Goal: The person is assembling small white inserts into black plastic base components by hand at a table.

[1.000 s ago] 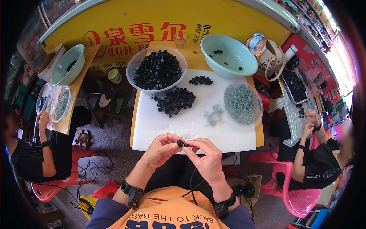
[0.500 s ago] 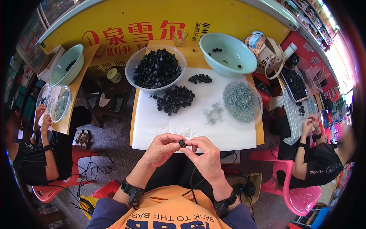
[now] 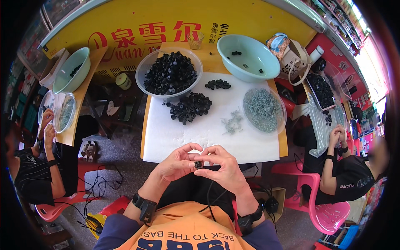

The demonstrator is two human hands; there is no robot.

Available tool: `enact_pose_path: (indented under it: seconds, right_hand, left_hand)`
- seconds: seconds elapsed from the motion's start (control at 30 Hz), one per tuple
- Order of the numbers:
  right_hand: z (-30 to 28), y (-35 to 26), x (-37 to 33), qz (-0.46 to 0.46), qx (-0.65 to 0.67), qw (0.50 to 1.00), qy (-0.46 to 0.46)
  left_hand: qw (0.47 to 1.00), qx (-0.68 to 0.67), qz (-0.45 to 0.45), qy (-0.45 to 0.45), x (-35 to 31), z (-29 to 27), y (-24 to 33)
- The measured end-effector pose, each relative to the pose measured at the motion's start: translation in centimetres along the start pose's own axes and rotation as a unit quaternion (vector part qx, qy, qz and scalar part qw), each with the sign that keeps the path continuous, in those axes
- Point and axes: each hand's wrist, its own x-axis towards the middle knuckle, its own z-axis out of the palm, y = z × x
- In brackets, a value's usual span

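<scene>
Both hands are pinching one small black part just in front of the table's near edge.

The left hand (image 3: pixel 177 162) and right hand (image 3: pixel 225 168) are meeting fingertip to fingertip, pressing together on the small black part (image 3: pixel 198 165), whose shape is mostly hidden by the fingers. Beyond the grip, a loose black pile (image 3: pixel 189 107) is lying on the white sheet (image 3: pixel 175 137); farther off, a clear bowl (image 3: pixel 170 74) is holding black parts, a green basin (image 3: pixel 248 57) a few, and a clear dish (image 3: pixel 263 110) to the right grey metal bits, too small to identify.

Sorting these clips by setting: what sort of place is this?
Probably a small hand-assembly workshop. A bowl of black parts and a dish of metal springs sit on the white table, and people at side tables do similar work.
</scene>
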Motion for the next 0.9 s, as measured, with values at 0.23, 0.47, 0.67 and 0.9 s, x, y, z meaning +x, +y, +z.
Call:
enact_pose_path:
  seconds: [0.23, 0.47, 0.67, 0.9]
  right_hand:
    - [-0.4, -0.1, -0.1, 0.023, 0.029, 0.998, -0.054]
    - [-0.3, 0.6, -0.1, 0.04, 0.052, 0.995, -0.07]
    - [-0.3, 1.9, -0.4, 0.072, 0.139, 0.985, -0.075]
    - [0.1, 3.5, -0.4, 0.083, 0.222, 0.969, -0.066]
  left_hand:
    - [0.999, -0.029, -0.02, -0.025, 0.0, -0.2, -0.3]
    - [0.999, -0.031, -0.023, -0.033, -0.1, -0.4, -0.6]
    - [0.999, -0.023, -0.027, -0.016, -0.1, 0.4, -0.7]
    - [0.998, -0.045, -0.042, 0.02, -0.2, 0.4, -0.9]
